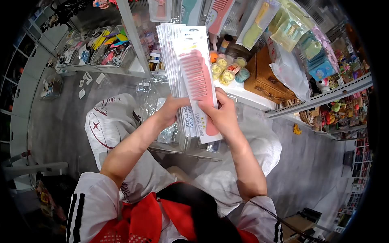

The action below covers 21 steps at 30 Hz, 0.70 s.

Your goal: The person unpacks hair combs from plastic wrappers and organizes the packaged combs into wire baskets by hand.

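Note:
A thick stack of packaged hair combs is held up in front of me, fanned slightly to the left. On top lies a pink wide-tooth comb in a clear pack on a white card printed "HAIR COMB". My left hand grips the stack along its left side. My right hand closes on the right edge, its thumb resting on the pink comb's pack. Below the stack is a container with clear plastic packaging in it, between my knees.
More packaged combs hang ahead at the top. A wicker box and yarn-like balls sit on a white shelf. Trays of coloured combs stand at left. Paper tags and a yellow item lie on the floor.

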Available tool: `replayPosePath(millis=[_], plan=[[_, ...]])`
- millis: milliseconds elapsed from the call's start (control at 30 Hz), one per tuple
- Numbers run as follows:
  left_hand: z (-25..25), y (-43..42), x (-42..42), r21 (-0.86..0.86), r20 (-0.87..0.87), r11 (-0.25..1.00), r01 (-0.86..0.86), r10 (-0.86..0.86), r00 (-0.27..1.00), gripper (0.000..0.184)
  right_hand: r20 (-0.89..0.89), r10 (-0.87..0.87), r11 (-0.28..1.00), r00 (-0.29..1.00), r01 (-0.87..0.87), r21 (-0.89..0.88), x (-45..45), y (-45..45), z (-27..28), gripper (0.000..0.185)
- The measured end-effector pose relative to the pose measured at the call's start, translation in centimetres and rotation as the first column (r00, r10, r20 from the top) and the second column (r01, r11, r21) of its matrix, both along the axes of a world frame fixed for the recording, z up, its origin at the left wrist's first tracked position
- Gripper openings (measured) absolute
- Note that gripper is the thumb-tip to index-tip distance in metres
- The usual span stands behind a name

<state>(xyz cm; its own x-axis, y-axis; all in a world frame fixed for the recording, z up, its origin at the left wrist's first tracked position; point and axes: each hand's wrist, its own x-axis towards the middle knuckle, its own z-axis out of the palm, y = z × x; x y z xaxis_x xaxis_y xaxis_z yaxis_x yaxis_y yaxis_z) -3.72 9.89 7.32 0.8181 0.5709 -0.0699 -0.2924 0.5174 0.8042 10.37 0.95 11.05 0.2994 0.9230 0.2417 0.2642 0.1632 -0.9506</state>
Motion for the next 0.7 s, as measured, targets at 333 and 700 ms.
replayPosePath(millis=[333, 700], plan=[[0.6, 0.7, -0.7, -0.033, -0.038, 0.999, -0.006, 0.005, 0.999, 0.047, -0.515, -0.222, 0.963, 0.828, 0.269, 0.018, 3.2, 0.3, 1.1, 0.035], [0.7, -0.1, 0.1, -0.038, -0.101, 0.998, -0.044, 0.04, 0.994, 0.042, -0.496, -0.107, 0.991, 0.862, 0.054, -0.12, 0.6, 0.5, -0.2, 0.031]])
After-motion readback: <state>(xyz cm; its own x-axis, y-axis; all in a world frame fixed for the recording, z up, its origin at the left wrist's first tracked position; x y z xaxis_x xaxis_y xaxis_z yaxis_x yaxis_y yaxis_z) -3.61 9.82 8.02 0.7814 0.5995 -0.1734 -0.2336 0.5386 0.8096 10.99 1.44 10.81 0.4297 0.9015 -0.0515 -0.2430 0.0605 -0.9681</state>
